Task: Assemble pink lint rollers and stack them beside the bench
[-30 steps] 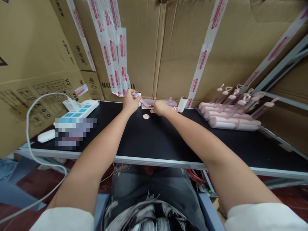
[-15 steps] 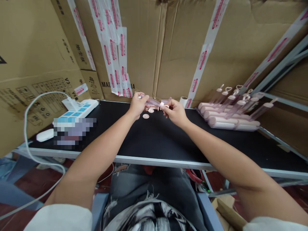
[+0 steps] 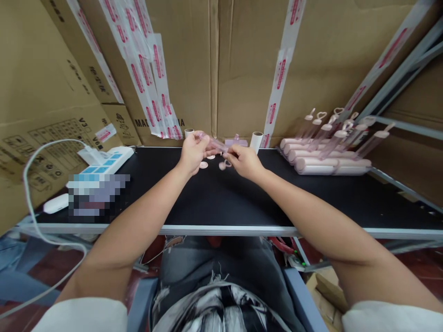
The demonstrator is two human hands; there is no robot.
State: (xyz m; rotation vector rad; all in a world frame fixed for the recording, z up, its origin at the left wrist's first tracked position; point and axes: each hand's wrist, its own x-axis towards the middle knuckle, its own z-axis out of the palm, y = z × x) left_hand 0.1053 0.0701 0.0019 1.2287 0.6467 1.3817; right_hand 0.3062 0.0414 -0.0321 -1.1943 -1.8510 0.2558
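A translucent pink tube (image 3: 215, 144) spans the space between my two hands, above the black tabletop. My left hand (image 3: 193, 153) is closed around its left end. The fingers of my right hand (image 3: 245, 160) are closed at its right end. A small pale pink cap with a heart-shaped loop (image 3: 222, 165) shows just below my right fingertips; whether they grip it I cannot tell. Under the tube lie a round pink disc (image 3: 203, 165) and a second disc (image 3: 211, 157), partly covered by my left hand.
Pink cylinders (image 3: 316, 166) with several loop-capped tubes are stacked at the right. Behind my hands are a pink translucent piece (image 3: 236, 142) and a white cylinder (image 3: 256, 142). A power strip (image 3: 107, 162) with a white cable sits left. Cardboard (image 3: 249, 69) walls the back.
The loop cap was at the tube's right end and now shows apart, below my right fingers. My right hand has moved onto the tube's end. The whole view has shifted slightly.
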